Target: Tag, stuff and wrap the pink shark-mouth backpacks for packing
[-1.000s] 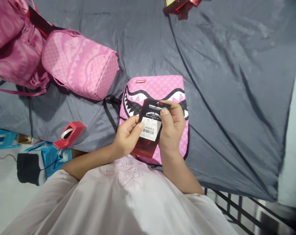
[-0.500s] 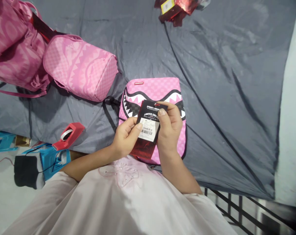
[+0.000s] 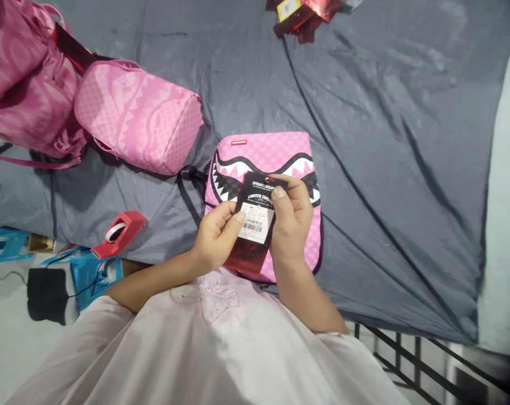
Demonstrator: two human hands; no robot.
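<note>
Between both hands is a black hang tag [image 3: 257, 225] with white lettering, a white barcode label and a hole at its top. A shiny dark red sheet or pouch [image 3: 247, 259] shows behind and below it. My left hand [image 3: 216, 235] pinches the tag's left edge, thumb on the label. Gripping the upper right edge, my right hand [image 3: 292, 219] has its thumb on the front and a finger near the hole. Beneath them lies a pink checkered backpack [image 3: 263, 145] with a black-and-white shark-mouth print; the hands and tag hide its middle.
Several pink bags [image 3: 139, 115] lie at the left on the grey cloth [image 3: 389, 185]. A red tape dispenser [image 3: 122, 233] sits near the front edge. Red foil packets [image 3: 307, 17] are at the back. Blue stools [image 3: 92, 278] stand below, left; metal bars [image 3: 406, 354] are at lower right.
Almost nothing differs. The hands keep the same hold on the tag, and the view has shifted very slightly.
</note>
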